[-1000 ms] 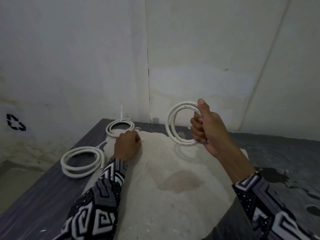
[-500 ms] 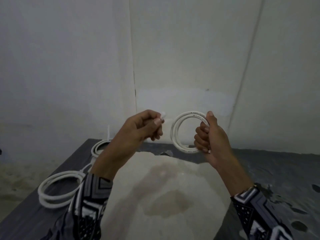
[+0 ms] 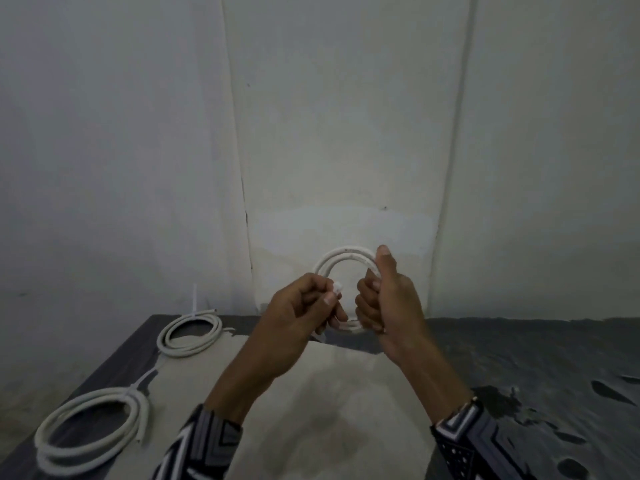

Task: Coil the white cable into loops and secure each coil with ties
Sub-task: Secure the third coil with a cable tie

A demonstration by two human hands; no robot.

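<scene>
Both hands up at centre, coil in right, tie in left.
Right hand (image 3: 388,303) gripped the small white cable coil (image 3: 341,259) upright, fingers curled round its right side, thumb up. Left hand (image 3: 298,317), just at its 9 o'clock, pinched a white tie (image 3: 337,287) at the fingertips. Two tied coils lay on the table (image 3: 519,341): near coil (image 3: 90,427) at 8 o'clock, far coil (image 3: 190,334) at 9.

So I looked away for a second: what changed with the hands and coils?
The left hand left the cloth, picked up a white tie and brought it to the held coil. The right hand kept its grip. Both tied coils stayed put.
</scene>
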